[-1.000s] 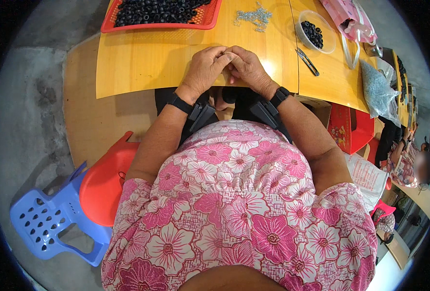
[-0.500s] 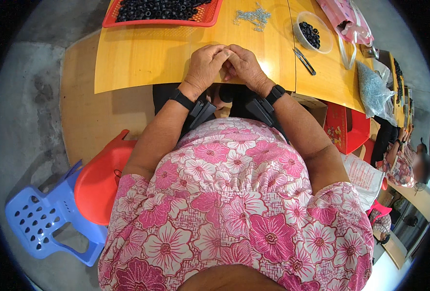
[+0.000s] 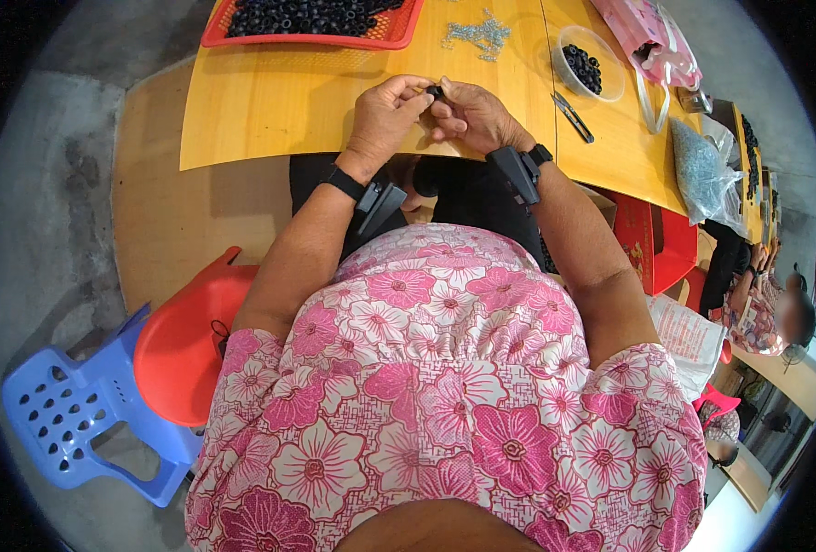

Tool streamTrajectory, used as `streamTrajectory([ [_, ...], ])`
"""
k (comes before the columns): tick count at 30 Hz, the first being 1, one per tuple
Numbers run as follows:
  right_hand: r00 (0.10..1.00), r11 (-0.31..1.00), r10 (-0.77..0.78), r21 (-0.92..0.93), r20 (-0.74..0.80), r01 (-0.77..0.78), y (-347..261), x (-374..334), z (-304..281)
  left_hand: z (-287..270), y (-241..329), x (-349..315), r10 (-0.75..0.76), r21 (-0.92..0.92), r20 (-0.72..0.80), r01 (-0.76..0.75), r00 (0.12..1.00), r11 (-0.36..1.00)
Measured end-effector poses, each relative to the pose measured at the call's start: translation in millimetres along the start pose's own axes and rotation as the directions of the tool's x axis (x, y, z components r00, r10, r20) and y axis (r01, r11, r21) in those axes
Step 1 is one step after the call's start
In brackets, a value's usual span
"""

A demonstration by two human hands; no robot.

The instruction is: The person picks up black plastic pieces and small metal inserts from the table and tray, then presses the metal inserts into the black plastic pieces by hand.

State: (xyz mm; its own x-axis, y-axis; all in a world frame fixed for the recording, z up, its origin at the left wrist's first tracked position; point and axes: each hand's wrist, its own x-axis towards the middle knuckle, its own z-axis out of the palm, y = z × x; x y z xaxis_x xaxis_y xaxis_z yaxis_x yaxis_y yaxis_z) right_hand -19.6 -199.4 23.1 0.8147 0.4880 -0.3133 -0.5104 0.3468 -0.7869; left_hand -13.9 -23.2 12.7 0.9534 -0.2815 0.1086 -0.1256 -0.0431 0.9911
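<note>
A small black round part (image 3: 436, 92) sits between my fingertips, over the table (image 3: 279, 115) near its front edge. My left hand (image 3: 388, 118) pinches it with thumb and forefinger from the left. From the right, my right hand (image 3: 478, 116) grips the same part, its other fingers curled below. Its exact shape is partly hidden by the fingers. Beyond my hands lies a loose pile of small clear or silvery pieces (image 3: 483, 35). Similar black ring-like parts (image 3: 311, 17) fill a red basket (image 3: 399, 41) at the far left.
To the right stand a clear round tub (image 3: 616, 90) with more black parts and small thread snips (image 3: 574, 118). A pink bag (image 3: 649, 46) and a plastic bag of pieces (image 3: 702, 170) lie farther right. Red and blue plastic chairs (image 3: 63, 414) stand lower left. Another person sits far right.
My hands have shifted slightly up and opened apart a little, with the right wrist turned. The black part, hidden before, now shows between my fingertips.
</note>
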Motion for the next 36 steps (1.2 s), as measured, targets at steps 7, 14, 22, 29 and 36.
streamTrajectory([
  [7,0.998,0.998,0.018,0.054,0.054,-0.021,1,1,-5,2,1,1,-0.039,-0.003,0.006,0.039,0.999,0.999],
  [14,0.999,0.999,0.034,-0.02,0.015,-0.033,-4,1,1,1,-1,1,-0.014,-0.005,-0.003,0.014,1.0,1.0],
  [22,0.992,0.999,0.029,-0.027,0.119,-0.026,-3,2,-3,1,5,0,-0.034,0.027,0.008,0.034,0.999,0.999],
  [29,0.996,1.0,-0.004,0.011,-0.09,0.005,-2,-3,16,-1,-1,1,0.014,0.033,-0.024,-0.013,1.0,0.999],
  [36,0.898,0.971,-0.24,-0.092,-0.37,0.221,16,2,24,-2,-4,2,-0.012,0.011,-0.002,0.012,1.0,1.0],
])
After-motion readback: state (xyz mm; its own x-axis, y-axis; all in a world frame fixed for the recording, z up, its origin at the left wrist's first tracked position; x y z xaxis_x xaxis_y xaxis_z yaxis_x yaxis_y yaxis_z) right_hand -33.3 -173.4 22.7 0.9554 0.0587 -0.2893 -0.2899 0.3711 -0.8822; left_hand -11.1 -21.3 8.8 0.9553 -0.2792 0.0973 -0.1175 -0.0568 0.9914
